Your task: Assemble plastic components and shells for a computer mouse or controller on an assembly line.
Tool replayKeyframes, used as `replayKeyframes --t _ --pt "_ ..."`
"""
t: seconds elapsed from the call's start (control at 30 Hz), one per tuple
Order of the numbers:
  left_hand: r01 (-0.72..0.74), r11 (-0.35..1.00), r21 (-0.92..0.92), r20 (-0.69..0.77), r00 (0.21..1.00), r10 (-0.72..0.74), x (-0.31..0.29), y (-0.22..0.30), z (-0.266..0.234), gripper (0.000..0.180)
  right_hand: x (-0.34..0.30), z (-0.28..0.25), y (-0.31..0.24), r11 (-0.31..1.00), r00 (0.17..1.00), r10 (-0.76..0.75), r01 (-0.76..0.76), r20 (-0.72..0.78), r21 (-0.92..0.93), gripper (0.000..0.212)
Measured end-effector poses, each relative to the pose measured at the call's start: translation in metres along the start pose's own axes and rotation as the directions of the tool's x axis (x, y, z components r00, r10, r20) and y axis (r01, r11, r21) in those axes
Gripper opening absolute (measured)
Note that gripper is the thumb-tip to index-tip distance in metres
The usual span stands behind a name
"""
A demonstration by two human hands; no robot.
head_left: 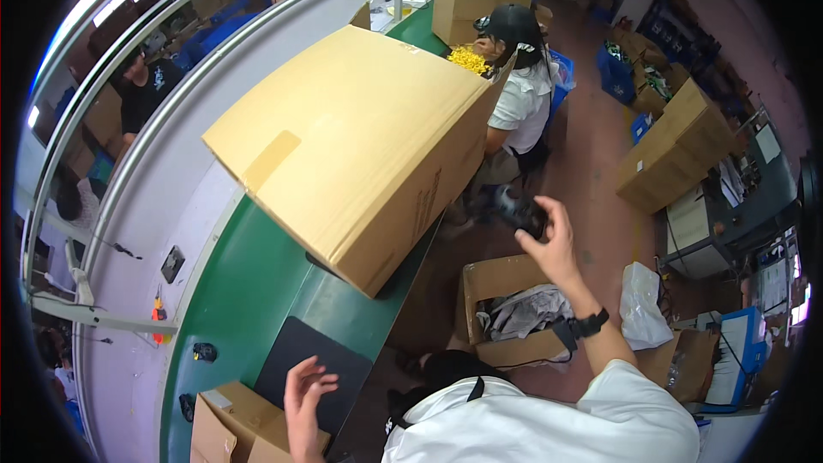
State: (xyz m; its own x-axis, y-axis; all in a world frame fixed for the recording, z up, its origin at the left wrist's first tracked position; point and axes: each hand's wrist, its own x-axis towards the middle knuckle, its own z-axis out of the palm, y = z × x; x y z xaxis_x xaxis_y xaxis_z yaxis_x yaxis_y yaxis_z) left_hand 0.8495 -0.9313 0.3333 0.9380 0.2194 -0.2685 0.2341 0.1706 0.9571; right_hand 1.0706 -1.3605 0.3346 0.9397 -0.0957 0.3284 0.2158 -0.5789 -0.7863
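My right hand (pixel 553 249) is raised off the green bench's right edge, thumb and fingers curled round a dark, rounded object (pixel 521 210). That object is blurred, so its kind does not show. Over a black mat (pixel 296 369) on the bench, my left hand (pixel 307 394) has its fingers loosely bent and apart, with nothing in it. A big closed cardboard box (pixel 343 137) stands ahead on the bench. Beside my left hand is a smaller cardboard box (pixel 244 416) with raised flaps.
Below my right hand an open carton (pixel 470 300) holds grey crumpled material (pixel 527 313). Small black parts (pixel 204 351) lie along the bench's left side. A person in a black cap (pixel 514 30) sits beyond the big box, near yellow pieces (pixel 468 58). Another tall carton (pixel 677 150) stands right.
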Motion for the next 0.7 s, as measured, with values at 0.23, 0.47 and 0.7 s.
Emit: replayKeyframes --t 0.23,0.47,0.7 --pt "0.217 0.975 0.04 -0.208 0.957 -0.204 -0.009 -0.03 -0.037 0.032 0.11 0.021 0.069 0.996 0.937 0.082 -0.066 -0.341 0.06 0.056" --pt "0.39 0.92 -0.019 -0.344 0.862 -0.373 0.014 -0.049 -0.049 0.034 0.223 0.04 0.112 0.963 0.961 0.076 -0.002 -0.266 0.269 0.055" --pt "0.423 0.903 -0.067 -0.389 0.823 -0.414 0.077 -0.047 -0.001 0.031 0.362 0.05 0.16 0.546 0.916 0.249 -0.401 0.315 0.735 0.035"
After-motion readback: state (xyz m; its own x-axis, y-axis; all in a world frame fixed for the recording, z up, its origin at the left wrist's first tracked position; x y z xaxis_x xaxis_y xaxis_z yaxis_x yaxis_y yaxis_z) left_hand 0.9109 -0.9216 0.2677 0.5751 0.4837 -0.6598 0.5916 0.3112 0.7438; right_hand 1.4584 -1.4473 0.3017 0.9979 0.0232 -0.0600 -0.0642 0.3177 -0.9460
